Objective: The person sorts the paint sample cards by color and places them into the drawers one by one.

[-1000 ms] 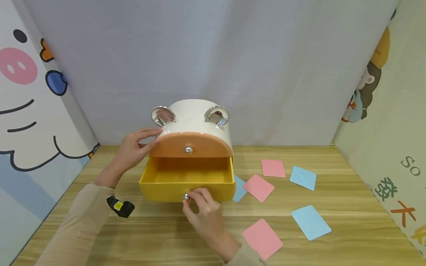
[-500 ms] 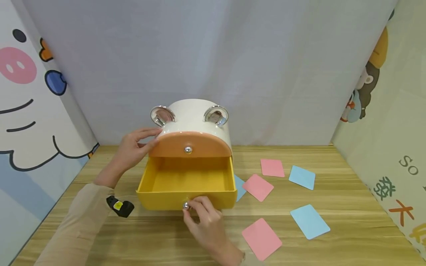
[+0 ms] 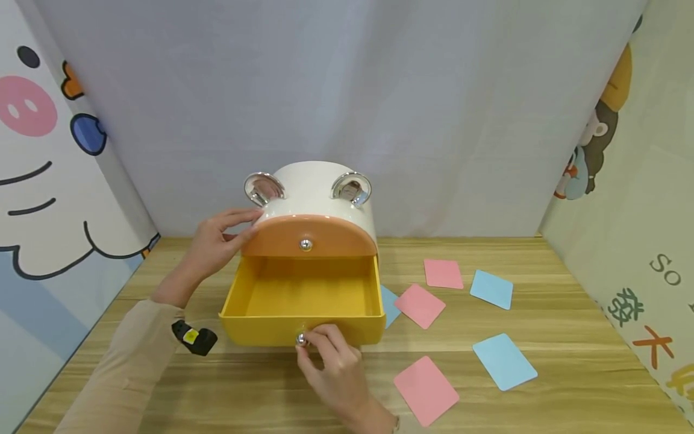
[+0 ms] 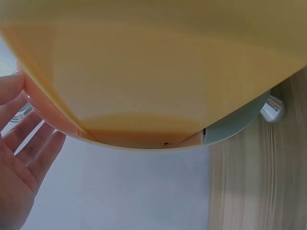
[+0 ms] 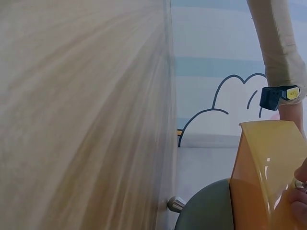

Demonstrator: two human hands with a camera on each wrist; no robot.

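Note:
A white storage box (image 3: 311, 190) with a rounded top and two shiny ears stands on the table. Its orange upper front (image 3: 276, 236) is in place, while the yellow drawer (image 3: 255, 331) below is pulled well out. My right hand (image 3: 338, 371) pinches the round silver knob (image 3: 301, 340) on the drawer front between thumb and fingers. The left hand (image 3: 219, 241) rests against the box's upper left side, its extended fingers (image 4: 45, 151) touching the edge in the left wrist view. That view is mostly filled by the drawer's side (image 4: 144, 72).
Pink cards (image 3: 426, 390) and blue cards (image 3: 505, 361) lie scattered on the wooden table (image 3: 569, 313) to the right, one partly hidden by the drawer. A grey-green lower part (image 5: 206, 206) of the box sits on metal feet (image 5: 176, 204). Printed panels (image 3: 32, 181) flank the table.
The yellow drawer has slid further out toward me, with my right hand moving back along with its knob. My left hand has stayed in place on the box.

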